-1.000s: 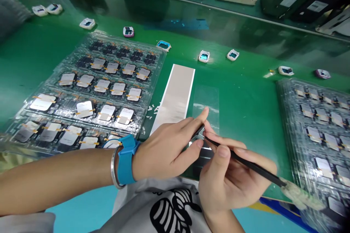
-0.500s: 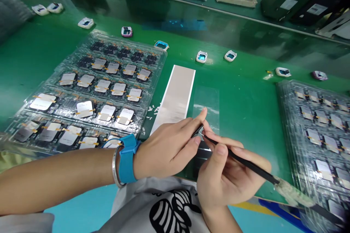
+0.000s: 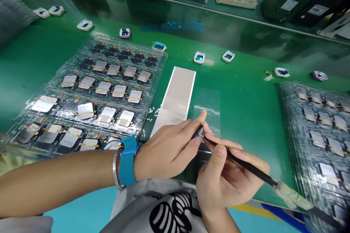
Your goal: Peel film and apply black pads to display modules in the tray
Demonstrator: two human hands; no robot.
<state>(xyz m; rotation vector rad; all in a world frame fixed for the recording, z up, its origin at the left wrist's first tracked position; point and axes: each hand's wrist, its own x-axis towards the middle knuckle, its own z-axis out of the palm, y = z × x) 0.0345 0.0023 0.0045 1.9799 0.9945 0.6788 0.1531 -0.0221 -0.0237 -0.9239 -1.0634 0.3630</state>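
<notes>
Fingers: my left thumb and forefinger (image 3: 196,141) pinch narrow on a small dark sliver (image 3: 197,133); right fingers (image 3: 220,151) hold black tweezers (image 3: 247,165), tips at the sliver.
Location: over a dark strip (image 3: 202,156), on the green bench (image 3: 246,116).
Risk: tip slips, sliver drops or bends.
Change: hands nearly unmoved; view shifted slightly.

**What the person wears**

A bright blue wrist strap (image 3: 127,160) circles the left wrist (image 3: 137,164), beside a silver bangle (image 3: 115,164) (thin and plain). A grey T-shirt (image 3: 155,200) bears a bold black print (image 3: 172,211).
</notes>
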